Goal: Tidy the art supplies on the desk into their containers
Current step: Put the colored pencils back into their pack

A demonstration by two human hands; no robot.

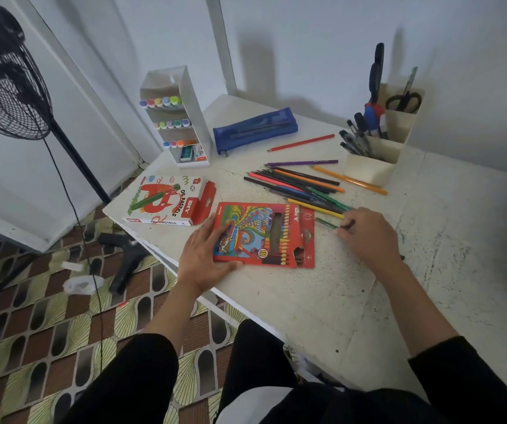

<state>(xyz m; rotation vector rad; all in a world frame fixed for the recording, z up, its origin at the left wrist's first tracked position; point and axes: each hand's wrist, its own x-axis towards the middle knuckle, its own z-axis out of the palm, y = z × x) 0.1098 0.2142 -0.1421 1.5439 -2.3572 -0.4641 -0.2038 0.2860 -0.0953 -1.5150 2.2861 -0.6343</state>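
Box pinned; one pencil pinched.
Left hand [204, 257] lies flat, uncurled, on pencil box [276, 231] near the front edge of the desk [322, 304]. Right hand [368, 237] pinches green pencil [325, 222] lying left-right, tip leftward, rear hidden under that hand.

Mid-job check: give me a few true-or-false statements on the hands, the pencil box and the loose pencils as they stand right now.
1. The left hand rests on the colour pencil box. True.
2. The right hand pinches a red pencil. False: it pinches a green pencil.
3. Every pencil is already boxed. False: a pile of pencils lies loose on the desk.
4. The scissors stand in the cream organiser. True.
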